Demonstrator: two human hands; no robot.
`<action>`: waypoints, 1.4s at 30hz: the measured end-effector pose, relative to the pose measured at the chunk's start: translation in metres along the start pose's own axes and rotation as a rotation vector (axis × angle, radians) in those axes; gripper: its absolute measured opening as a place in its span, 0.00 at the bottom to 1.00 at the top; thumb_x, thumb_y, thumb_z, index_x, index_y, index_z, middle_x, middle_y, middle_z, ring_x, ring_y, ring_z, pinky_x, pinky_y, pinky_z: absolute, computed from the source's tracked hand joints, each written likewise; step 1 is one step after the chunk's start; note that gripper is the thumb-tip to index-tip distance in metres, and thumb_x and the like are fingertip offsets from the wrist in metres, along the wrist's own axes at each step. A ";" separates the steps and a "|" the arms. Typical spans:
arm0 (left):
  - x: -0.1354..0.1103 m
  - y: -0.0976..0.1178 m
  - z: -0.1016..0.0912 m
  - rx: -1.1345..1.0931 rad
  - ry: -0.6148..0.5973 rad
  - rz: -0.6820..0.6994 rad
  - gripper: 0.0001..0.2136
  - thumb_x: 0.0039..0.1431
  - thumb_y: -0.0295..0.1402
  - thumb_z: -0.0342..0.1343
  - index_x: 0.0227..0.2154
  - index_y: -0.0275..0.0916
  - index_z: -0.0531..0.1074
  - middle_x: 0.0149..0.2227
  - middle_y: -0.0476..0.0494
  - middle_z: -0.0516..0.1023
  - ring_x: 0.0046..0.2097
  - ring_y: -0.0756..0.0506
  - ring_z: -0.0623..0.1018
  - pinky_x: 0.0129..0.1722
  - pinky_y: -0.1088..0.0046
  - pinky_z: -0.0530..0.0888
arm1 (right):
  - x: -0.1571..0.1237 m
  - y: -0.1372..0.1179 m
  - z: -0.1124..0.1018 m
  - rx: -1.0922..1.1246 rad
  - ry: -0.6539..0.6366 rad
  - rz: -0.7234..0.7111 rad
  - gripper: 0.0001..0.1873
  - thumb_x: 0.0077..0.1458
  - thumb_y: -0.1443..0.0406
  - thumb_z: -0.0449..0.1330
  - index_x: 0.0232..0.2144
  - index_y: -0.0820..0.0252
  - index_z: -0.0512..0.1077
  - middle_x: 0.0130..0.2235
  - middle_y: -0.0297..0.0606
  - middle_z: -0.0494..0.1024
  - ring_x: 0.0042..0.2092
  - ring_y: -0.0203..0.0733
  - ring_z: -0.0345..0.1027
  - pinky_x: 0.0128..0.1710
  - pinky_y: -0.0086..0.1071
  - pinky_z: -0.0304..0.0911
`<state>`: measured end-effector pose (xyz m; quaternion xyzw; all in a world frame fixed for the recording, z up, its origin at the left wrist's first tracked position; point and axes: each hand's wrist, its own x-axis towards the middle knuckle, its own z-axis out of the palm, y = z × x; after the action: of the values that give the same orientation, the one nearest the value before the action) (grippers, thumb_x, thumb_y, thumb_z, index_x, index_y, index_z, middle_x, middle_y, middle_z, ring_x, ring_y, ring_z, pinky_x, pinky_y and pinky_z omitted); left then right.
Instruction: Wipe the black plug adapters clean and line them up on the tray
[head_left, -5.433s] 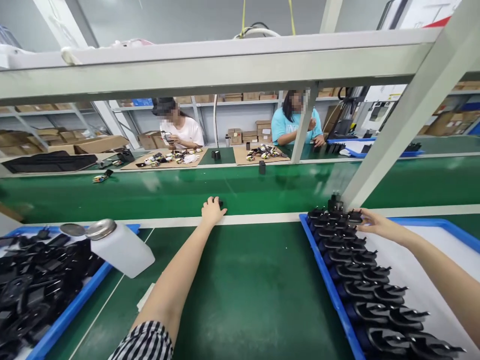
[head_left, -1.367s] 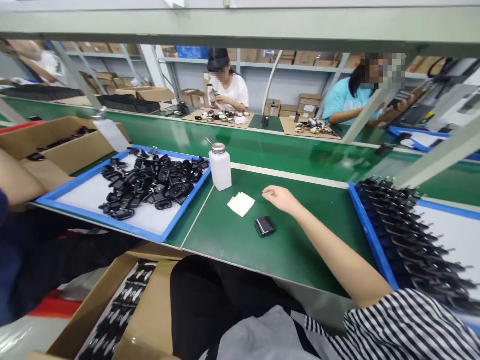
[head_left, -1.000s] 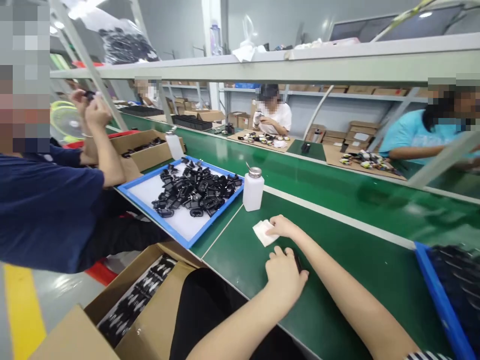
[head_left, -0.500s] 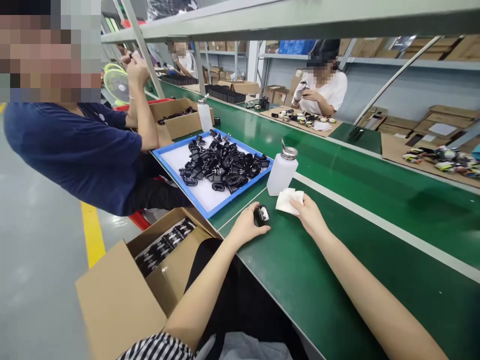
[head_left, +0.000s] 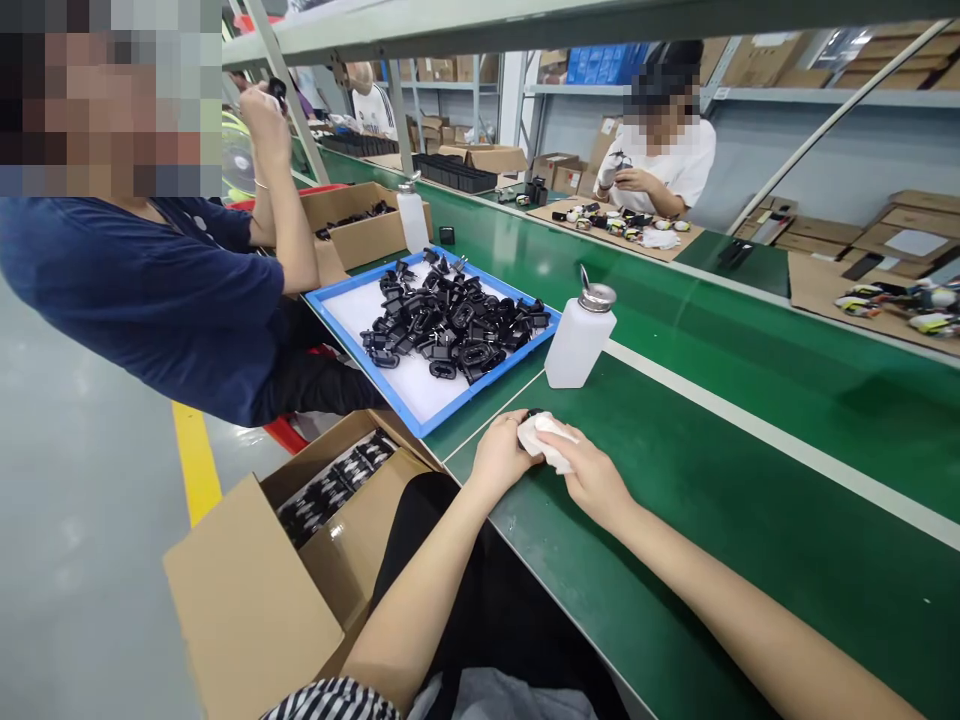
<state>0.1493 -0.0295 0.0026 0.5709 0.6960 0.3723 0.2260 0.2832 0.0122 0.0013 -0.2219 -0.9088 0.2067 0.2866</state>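
My left hand (head_left: 501, 452) is closed round a small black plastic part (head_left: 532, 413), mostly hidden behind a cloth; only its dark upper edge shows. The folded white cloth (head_left: 546, 440) is pinched in my right hand (head_left: 598, 480) and pressed against the face of that part. Both hands are above the near edge of the green table (head_left: 720, 510). Just beyond them stands a white pump bottle (head_left: 579, 345) with a metal top. To its left, a blue-rimmed tray (head_left: 429, 425) bears a heap of black plug-like parts (head_left: 457, 320).
An open cardboard box (head_left: 255, 580) with rows of black parts stands low at my left. A co-worker in a dark blue shirt (head_left: 172, 310) sits beyond it. Across the table, a person in white (head_left: 694, 165) handles small parts. Another white bottle (head_left: 412, 215) stands behind the tray.
My right hand has moved left and brought the white cloth onto the black part in my left hand. The part, visible before, is now mostly covered. The view has shifted slightly.
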 end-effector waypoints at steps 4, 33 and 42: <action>0.002 -0.001 0.001 0.035 0.022 -0.046 0.23 0.39 0.33 0.56 0.42 0.32 0.62 0.42 0.38 0.67 0.44 0.44 0.66 0.42 0.70 0.64 | -0.027 -0.010 -0.009 0.120 -0.144 0.039 0.22 0.42 0.74 0.42 0.39 0.60 0.66 0.43 0.40 0.69 0.46 0.41 0.59 0.46 0.40 0.54; 0.036 -0.031 -0.085 -0.224 0.312 -0.223 0.17 0.45 0.28 0.50 0.40 0.32 0.61 0.36 0.40 0.69 0.31 0.49 0.71 0.33 0.72 0.67 | 0.175 -0.014 0.020 -0.351 -0.270 0.050 0.10 0.44 0.70 0.51 0.30 0.57 0.70 0.32 0.37 0.72 0.35 0.42 0.65 0.33 0.32 0.59; 0.020 0.015 -0.082 -0.730 0.345 0.098 0.12 0.42 0.30 0.53 0.32 0.37 0.59 0.31 0.47 0.71 0.31 0.52 0.72 0.29 0.78 0.68 | 0.123 -0.040 -0.024 0.470 0.047 0.174 0.15 0.42 0.65 0.53 0.37 0.60 0.64 0.36 0.37 0.69 0.32 0.35 0.65 0.30 0.30 0.62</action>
<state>0.0930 -0.0301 0.0671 0.4148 0.5177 0.6957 0.2756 0.1962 0.0497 0.0919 -0.2312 -0.8065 0.4310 0.3323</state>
